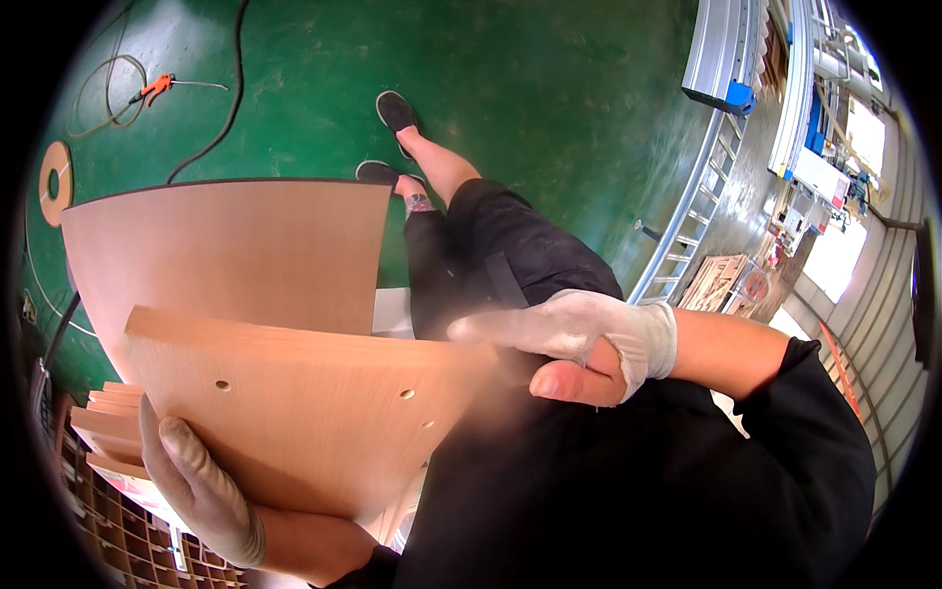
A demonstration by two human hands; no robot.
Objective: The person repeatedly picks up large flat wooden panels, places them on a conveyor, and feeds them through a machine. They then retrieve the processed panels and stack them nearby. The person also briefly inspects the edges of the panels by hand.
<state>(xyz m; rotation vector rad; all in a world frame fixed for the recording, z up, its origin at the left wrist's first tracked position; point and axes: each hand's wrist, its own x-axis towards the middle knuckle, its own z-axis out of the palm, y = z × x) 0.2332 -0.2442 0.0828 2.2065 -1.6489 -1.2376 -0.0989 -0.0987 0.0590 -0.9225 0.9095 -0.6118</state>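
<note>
Wooden board (285, 422), nearest, sits before a wide panel (235, 255); right hand (618, 339) loosely spread by its top edge, contact unclear; left hand (211, 496) clamped on its left edge; holes (407, 394) seem finished, remaining work cannot be judged

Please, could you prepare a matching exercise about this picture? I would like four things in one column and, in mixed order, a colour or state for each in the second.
Things:
1. blow gun
2. floor
3. drilled panel
4. right hand

Colour or state:
A. green
B. gloved, with the thumb bare
C. bright orange
D. wood-coloured, with round holes

Right pairs: 1-C, 2-A, 3-D, 4-B
</note>
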